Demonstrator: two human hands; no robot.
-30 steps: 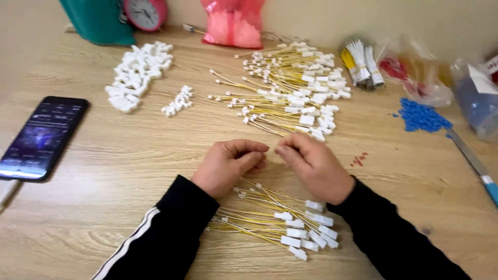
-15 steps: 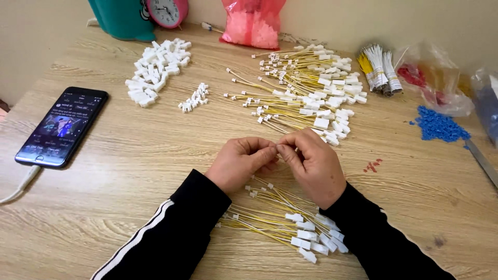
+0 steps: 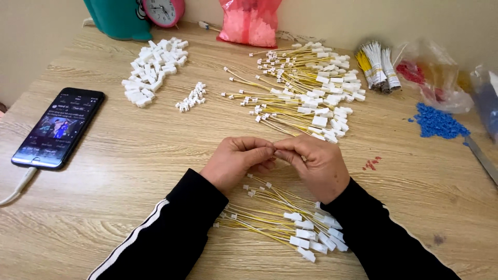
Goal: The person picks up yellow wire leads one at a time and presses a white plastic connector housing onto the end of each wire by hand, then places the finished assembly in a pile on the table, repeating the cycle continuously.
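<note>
Yellow wires with white connectors (image 3: 290,225) lie bundled on the wooden table (image 3: 129,171), directly beneath both hands. Left hand (image 3: 236,161) and right hand (image 3: 316,163) meet fingertip to fingertip, pinched closed; the item gripped cannot be made out.

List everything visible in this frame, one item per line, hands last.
table: one, light wood, underneath everything
phone: one, black, screen lit, left, cable attached
alarm clock: one, pink, back edge
teal container: one, back left
pink bag: one, back centre
large white connectors: pile, back left
small white connectors: small cluster, centre left
wire leads: large pile, yellow-white, centre back
near wire leads: small pile, below hands
banded wire bundles: several, right back
blue pieces: heap, right
left hand: fingertips meeting right
right hand: pinching something small
</note>
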